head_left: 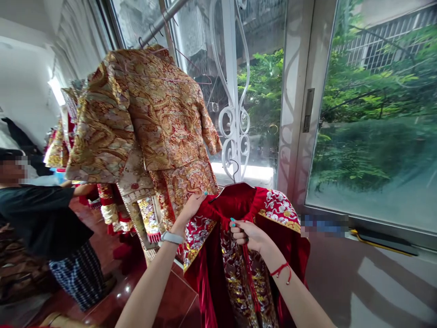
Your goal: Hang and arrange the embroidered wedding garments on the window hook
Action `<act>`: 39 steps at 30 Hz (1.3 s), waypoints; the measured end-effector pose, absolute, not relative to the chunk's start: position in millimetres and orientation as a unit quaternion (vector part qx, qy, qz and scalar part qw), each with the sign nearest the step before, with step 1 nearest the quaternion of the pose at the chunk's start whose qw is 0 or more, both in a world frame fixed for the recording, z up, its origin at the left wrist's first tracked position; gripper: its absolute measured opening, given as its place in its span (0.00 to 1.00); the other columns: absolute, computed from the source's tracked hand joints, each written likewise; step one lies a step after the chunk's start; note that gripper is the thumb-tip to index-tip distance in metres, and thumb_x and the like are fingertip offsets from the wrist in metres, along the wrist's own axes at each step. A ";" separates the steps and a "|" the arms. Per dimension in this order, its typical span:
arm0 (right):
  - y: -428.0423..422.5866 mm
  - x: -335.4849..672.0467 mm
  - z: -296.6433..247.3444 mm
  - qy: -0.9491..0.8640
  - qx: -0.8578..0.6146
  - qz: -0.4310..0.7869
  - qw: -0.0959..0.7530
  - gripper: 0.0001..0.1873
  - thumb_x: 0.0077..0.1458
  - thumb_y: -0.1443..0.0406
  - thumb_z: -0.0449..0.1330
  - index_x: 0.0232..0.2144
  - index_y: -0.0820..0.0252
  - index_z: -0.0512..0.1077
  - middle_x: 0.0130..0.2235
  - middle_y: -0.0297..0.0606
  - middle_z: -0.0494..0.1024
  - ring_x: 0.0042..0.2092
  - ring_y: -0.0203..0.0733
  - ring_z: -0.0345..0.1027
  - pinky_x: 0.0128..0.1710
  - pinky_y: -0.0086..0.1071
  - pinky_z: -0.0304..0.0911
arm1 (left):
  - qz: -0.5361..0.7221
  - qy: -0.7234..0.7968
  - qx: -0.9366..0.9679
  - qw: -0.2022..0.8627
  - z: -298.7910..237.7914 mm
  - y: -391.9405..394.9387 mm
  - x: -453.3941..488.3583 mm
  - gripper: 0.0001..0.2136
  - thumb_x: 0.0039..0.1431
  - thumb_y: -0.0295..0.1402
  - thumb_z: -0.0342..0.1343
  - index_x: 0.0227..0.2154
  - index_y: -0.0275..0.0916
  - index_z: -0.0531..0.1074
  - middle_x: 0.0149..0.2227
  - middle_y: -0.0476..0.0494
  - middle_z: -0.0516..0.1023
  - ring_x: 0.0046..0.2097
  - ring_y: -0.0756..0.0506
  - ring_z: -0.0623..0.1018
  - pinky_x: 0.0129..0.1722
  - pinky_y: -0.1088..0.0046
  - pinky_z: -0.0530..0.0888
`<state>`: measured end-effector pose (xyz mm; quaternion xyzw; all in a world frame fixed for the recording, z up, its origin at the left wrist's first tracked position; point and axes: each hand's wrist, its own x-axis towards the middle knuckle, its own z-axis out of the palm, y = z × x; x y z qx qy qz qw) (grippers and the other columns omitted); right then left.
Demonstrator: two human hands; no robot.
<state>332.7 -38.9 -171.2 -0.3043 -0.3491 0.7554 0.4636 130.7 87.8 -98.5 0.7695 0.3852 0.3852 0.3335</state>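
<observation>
A red velvet garment with silver and gold embroidery hangs on a dark hanger in front of me. My left hand is closed on the garment's left shoulder near the hanger. My right hand pinches the front opening just below the collar, beside a red cord. A watch sits on my left wrist and a red string on my right wrist.
A gold and red brocade jacket and skirt hang from a metal rail to the upper left, with more garments behind. A person in a black top stands at the left. A white scrolled window grille and glass doors fill the right.
</observation>
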 end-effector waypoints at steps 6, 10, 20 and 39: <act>-41.2 335.5 -174.2 -0.357 -0.304 0.757 0.455 0.17 0.55 0.60 0.63 0.24 0.59 0.58 0.18 0.18 0.45 0.19 0.25 0.31 0.17 0.24 0.30 | 0.454 0.360 0.766 0.279 -130.1 43.9 86.1 0.21 0.55 0.49 0.57 0.45 0.40 0.75 0.48 0.38 0.77 0.51 0.39 0.76 0.51 0.62 0.72; -40.9 335.1 -175.1 -0.362 -0.304 0.756 0.453 0.18 0.53 0.60 0.64 0.24 0.59 0.59 0.18 0.18 0.46 0.19 0.25 0.31 0.17 0.24 0.30 | 0.466 0.369 0.763 0.255 -139.9 36.2 63.8 0.18 0.55 0.47 0.58 0.42 0.39 0.77 0.44 0.38 0.80 0.45 0.39 0.79 0.47 0.61 0.75; -48.1 327.5 -168.8 -0.369 -0.290 0.763 0.444 0.19 0.49 0.59 0.67 0.24 0.60 0.60 0.19 0.18 0.47 0.19 0.24 0.31 0.17 0.24 0.29 | 0.390 0.373 0.751 0.380 -103.3 72.6 61.2 0.21 0.43 0.53 0.63 0.27 0.36 0.77 0.26 0.45 0.77 0.26 0.47 0.72 0.27 0.70 0.70; -40.7 317.8 -164.5 -0.297 -0.274 0.780 0.478 0.15 0.60 0.68 0.57 0.22 0.60 0.59 0.17 0.20 0.51 0.17 0.24 0.38 0.16 0.21 0.40 | 0.512 0.420 0.350 0.662 -241.3 -123.3 233.8 0.31 0.35 0.66 0.61 0.25 0.41 0.64 0.16 0.60 0.51 0.17 0.56 0.51 0.16 0.78 0.51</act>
